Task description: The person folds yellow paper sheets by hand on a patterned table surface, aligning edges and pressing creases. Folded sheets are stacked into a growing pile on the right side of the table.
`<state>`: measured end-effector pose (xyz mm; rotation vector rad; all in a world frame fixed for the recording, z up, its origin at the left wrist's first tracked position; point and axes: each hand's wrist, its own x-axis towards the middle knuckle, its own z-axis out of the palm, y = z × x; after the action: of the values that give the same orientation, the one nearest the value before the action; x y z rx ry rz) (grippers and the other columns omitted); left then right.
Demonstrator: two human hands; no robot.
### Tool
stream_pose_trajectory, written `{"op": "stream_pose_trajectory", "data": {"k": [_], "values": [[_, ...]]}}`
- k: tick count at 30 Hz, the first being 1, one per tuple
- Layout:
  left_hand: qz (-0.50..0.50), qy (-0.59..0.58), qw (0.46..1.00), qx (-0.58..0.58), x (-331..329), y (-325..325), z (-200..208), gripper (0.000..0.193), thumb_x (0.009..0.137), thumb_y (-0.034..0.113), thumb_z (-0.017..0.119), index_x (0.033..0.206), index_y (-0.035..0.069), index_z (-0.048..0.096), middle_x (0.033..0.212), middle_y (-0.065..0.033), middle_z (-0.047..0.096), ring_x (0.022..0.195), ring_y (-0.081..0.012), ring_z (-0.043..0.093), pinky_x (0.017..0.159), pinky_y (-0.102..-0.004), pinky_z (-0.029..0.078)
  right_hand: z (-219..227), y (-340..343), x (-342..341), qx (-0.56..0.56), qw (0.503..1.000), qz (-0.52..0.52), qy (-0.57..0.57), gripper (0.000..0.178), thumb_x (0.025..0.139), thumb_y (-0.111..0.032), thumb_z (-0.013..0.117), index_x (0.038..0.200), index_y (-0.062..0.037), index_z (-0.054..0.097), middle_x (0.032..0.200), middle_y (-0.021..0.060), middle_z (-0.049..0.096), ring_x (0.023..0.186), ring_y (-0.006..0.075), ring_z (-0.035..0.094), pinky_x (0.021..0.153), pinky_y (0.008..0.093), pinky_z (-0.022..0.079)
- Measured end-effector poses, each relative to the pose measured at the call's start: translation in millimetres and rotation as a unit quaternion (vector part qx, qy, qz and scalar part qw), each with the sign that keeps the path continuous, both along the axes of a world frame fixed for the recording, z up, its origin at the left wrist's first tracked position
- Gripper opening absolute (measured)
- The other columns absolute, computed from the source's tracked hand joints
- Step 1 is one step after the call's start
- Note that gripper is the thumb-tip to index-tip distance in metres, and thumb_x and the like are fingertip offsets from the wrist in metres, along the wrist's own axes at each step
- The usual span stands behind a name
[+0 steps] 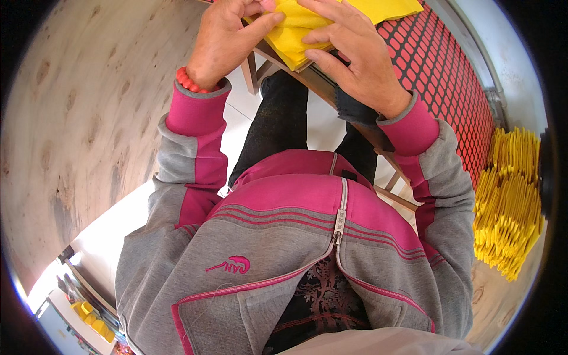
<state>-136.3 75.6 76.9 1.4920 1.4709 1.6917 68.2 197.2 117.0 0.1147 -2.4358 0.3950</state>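
Note:
At the top edge of the head view lies a thin yellow sheet (290, 32), creased and partly cut off by the picture's rim; whether it is paper or cloth I cannot tell. My left hand (228, 38), with a red bead bracelet (190, 81) at the wrist, pinches the sheet's left edge between thumb and fingers. From the other side my right hand (361, 59) rests on the sheet, its fingers spread and the thumb along the near edge. More yellow material (390, 8) spreads beyond the right hand.
A red and black patterned surface (438, 65) stretches to the right. Beyond it stand piles of folded yellow sheets (509, 207) near the wall. A large wooden board (89, 118) fills the left. Wooden legs (251, 74) show beneath the work surface, beside my knees.

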Motion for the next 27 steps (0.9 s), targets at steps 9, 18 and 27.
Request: {"op": "stream_pose_trajectory", "data": {"k": [9, 18, 27], "values": [[0.011, 0.139, 0.99, 0.013, -13.6, -1.9, -10.0, 0.008, 0.098, 0.003, 0.065, 0.106, 0.002, 0.065, 0.098, 0.0015, 0.066, 0.091, -0.0084, 0.061, 0.083, -0.0232, 0.049, -7.8, 3.1, -3.4, 0.001, 1.0, -0.013, 0.015, 0.015, 0.083, -0.007, 0.078, 0.094, -0.005, 0.068, 0.123, 0.021, 0.067, 0.123, 0.039, 0.062, 0.106, 0.0494, 0.045], [-0.052, 0.233, 0.971, 0.021, -28.1, -13.9, -7.4, 0.021, 0.09, 0.003, 0.066, 0.11, 0.002, 0.069, 0.117, -0.0071, 0.072, 0.118, -0.0191, 0.063, 0.107, -0.0337, 0.044, -10.5, 3.7, -5.0, -0.049, 0.998, -0.029, 0.02, 0.015, 0.082, -0.006, 0.078, 0.091, -0.0023, 0.066, 0.114, 0.0233, 0.068, 0.12, 0.0412, 0.063, 0.102, 0.0452, 0.049], [-0.026, 0.229, 0.973, -0.01, -21.0, -11.3, -4.4, 0.022, 0.089, 0.005, 0.074, 0.11, 0.003, 0.07, 0.113, -0.0044, 0.072, 0.117, -0.0176, 0.062, 0.109, -0.0333, 0.042, -9.6, 2.0, -7.0, -0.047, 0.998, -0.028, 0.035, 0.016, 0.08, -0.004, 0.079, 0.087, -0.0016, 0.065, 0.11, 0.0234, 0.068, 0.117, 0.0419, 0.064, 0.101, 0.0463, 0.05]]}}
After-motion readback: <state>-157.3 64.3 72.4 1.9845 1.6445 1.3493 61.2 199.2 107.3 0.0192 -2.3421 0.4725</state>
